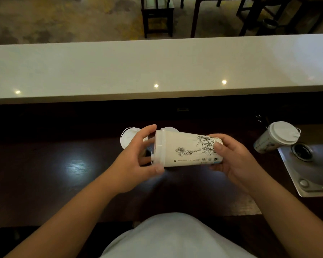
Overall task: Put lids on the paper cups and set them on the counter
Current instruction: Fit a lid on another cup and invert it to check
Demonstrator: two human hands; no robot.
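Both bare forearms reach forward from the near edge and converge at centre. The left hand [138, 161] is cupped, fingers spread and curled, thumb lowest and nearest. The right hand [231, 161] is curled in a grasp, thumb on top, fingers wrapped beneath.

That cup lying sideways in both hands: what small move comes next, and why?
Probably press the lid fully down with the left hand, then tip the cup upright. The right hand holds its base, it lies sideways, and the pale counter beyond has no cups yet.
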